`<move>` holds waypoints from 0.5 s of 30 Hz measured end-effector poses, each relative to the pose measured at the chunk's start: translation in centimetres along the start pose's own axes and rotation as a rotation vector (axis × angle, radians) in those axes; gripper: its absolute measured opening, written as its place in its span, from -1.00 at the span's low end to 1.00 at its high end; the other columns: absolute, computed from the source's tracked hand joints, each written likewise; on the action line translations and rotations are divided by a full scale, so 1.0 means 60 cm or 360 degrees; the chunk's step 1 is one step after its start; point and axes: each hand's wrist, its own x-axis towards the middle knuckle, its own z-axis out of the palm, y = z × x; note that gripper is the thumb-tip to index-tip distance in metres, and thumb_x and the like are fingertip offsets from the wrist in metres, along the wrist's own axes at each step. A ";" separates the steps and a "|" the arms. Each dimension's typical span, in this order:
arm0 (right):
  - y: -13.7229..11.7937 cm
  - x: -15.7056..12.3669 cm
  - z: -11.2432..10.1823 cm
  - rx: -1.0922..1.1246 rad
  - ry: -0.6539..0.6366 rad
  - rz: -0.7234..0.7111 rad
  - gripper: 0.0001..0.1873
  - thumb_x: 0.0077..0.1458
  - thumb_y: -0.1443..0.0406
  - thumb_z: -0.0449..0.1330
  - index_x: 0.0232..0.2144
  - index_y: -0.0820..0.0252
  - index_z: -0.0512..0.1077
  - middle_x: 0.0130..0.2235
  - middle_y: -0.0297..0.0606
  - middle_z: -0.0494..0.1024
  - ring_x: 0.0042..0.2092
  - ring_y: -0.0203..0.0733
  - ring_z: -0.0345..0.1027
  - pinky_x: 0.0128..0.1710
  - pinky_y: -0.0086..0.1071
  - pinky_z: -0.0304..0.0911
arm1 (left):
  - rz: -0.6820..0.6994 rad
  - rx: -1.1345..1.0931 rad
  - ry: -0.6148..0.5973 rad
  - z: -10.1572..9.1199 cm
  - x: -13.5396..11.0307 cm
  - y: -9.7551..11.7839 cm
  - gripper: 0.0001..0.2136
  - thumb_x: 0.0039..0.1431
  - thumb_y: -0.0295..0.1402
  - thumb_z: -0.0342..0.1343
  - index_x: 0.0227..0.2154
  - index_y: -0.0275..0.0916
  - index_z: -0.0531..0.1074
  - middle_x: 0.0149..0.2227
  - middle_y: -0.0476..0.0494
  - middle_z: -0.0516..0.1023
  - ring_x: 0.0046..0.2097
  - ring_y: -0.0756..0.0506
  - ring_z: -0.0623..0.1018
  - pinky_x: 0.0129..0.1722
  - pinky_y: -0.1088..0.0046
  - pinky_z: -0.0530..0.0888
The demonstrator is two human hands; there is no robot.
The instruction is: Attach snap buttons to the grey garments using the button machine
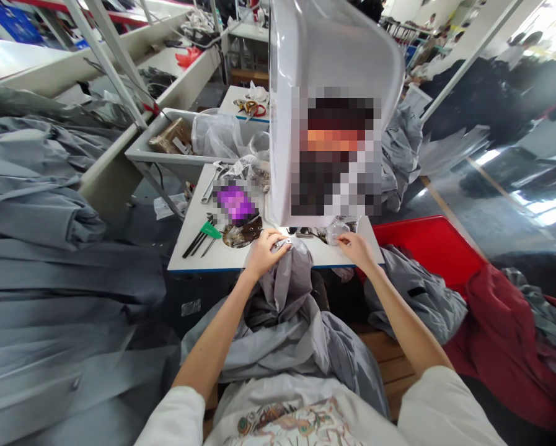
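Observation:
My left hand (264,253) is at the front edge of the small white work table, its fingers closed on the edge of a grey garment (287,279) beneath the white machine (284,124). The garment hangs from there down over my lap in loose folds. My right hand (356,249) is at the table's right side, fingertips pinched together beside a clear plastic bag (336,230) among small metal parts. Whatever lies between those fingertips is too small to make out. The machine's housing hides the spot behind my hands.
On the white table (231,261) lie a green-marked tool set (209,231), a wrench (210,189) and a blurred purple-screened item (235,203). A white trough (141,152) stands behind. Grey fabric (49,260) is heaped left; a red bin (417,238) and dark red cloth (505,341) are right.

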 end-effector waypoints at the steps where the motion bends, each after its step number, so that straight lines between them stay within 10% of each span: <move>1: 0.002 0.000 -0.001 0.0009 0.0019 -0.0017 -0.87 0.05 0.33 0.15 -0.38 0.19 0.51 -0.33 -0.27 0.57 -0.31 -0.22 0.41 -0.29 -0.40 0.22 | 0.0002 -0.0001 0.0002 0.000 0.000 0.000 -0.81 0.17 -0.25 0.13 -0.20 -0.20 0.48 -0.12 -0.13 0.38 -0.02 -0.08 0.44 0.07 0.34 0.37; 8: -0.068 -0.031 -0.011 0.0091 0.0474 -0.0268 -0.84 0.10 0.33 0.09 -0.38 0.20 0.49 -0.37 -0.25 0.54 -0.37 -0.23 0.36 -0.26 -0.36 0.24 | -0.0026 0.0006 0.0001 0.001 -0.001 -0.001 -0.81 0.17 -0.23 0.13 -0.20 -0.18 0.48 -0.11 -0.12 0.39 -0.03 -0.08 0.45 0.06 0.35 0.39; 15: -0.183 -0.032 0.056 0.0063 0.0416 -0.0696 -0.85 0.17 0.36 0.09 -0.36 0.17 0.46 -0.34 -0.28 0.55 -0.27 -0.24 0.38 -0.18 -0.38 0.20 | -0.0031 0.0048 -0.0006 -0.001 -0.001 -0.001 -0.81 0.15 -0.25 0.15 -0.20 -0.18 0.48 -0.10 -0.14 0.40 -0.03 -0.09 0.45 0.05 0.34 0.39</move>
